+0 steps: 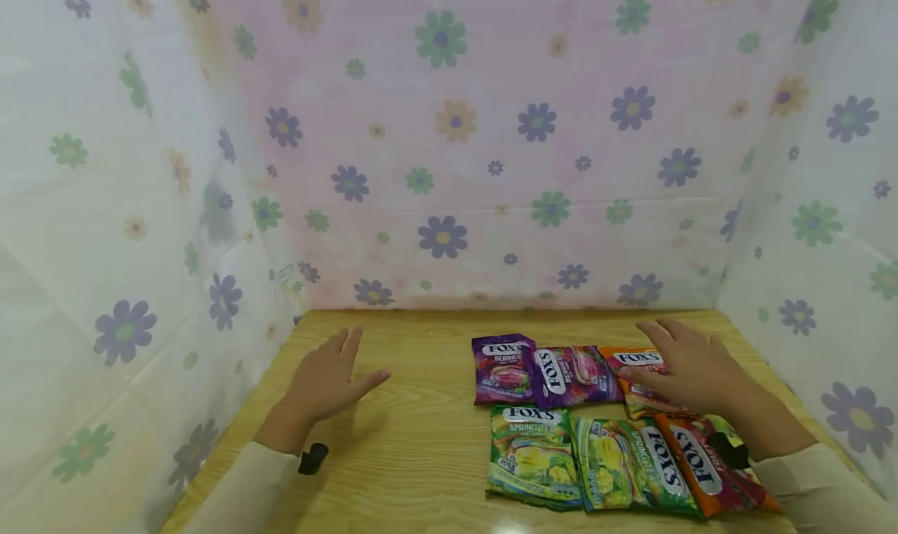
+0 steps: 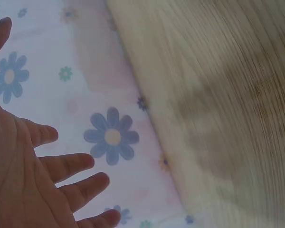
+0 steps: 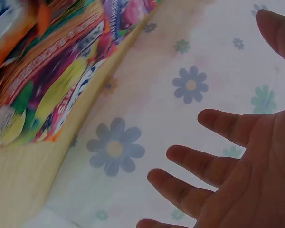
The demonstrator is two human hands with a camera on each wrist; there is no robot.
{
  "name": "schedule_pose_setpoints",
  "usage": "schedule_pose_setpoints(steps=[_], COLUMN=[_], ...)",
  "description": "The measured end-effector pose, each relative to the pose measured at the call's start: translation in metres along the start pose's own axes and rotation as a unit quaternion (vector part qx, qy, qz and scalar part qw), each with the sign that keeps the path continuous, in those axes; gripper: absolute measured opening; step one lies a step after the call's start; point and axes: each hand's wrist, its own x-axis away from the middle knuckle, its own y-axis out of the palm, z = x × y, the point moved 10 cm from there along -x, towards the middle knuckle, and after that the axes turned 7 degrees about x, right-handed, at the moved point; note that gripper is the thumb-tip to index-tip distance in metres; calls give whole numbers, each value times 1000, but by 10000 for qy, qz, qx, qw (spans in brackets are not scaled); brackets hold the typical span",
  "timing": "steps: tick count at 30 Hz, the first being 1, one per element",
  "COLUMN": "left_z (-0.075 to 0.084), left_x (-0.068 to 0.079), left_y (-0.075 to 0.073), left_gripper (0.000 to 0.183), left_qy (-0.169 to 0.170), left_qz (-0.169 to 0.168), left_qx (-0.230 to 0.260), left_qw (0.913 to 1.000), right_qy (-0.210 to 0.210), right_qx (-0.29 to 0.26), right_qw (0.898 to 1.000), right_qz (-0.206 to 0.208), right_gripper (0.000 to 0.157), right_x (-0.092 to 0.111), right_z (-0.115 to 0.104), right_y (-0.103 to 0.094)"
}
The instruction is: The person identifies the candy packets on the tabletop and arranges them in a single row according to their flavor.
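Two purple Fox's Berries candy bags (image 1: 503,374) lie in the far row, the second purple bag (image 1: 585,378) turned sideways. Beside them is an orange Fox's candy bag (image 1: 648,401), partly hidden under my right hand (image 1: 698,370), which hovers with fingers spread and an empty palm. In the near row lie a green Spring Tea bag (image 1: 529,456), another green bag (image 1: 624,464) turned sideways, and an orange-red Fruits bag (image 1: 712,464) below my right wrist. My left hand (image 1: 326,378) is held over the table's left side, fingers extended, holding nothing.
The wooden table (image 1: 407,440) shows bare wood between the left hand and the bags. Flower-printed cloth (image 1: 484,206) encloses it at the back and both sides. A dark strap piece (image 1: 313,458) sits at the left wrist.
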Motion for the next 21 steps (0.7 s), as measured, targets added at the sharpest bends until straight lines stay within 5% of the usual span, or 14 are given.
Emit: schedule_pose_setpoints(steps=[9, 15, 21], left_z=[21, 38, 63], left_x=[-11, -19, -30], left_y=[25, 38, 51], left_gripper=[115, 113, 104], left_qy=[-315, -456, -464], left_qz=[-307, -338, -194], left_qx=[1513, 1997, 3027], left_qw=[9875, 9782, 9518], right_qy=[-78, -99, -224], right_qx=[-616, -1143, -1764], right_qw=[9980, 9934, 9841], right_qz=[83, -19, 57], right_gripper=[90, 87, 72], right_x=[-13, -23, -35], right_z=[-21, -39, -57], right_y=[2, 3, 6])
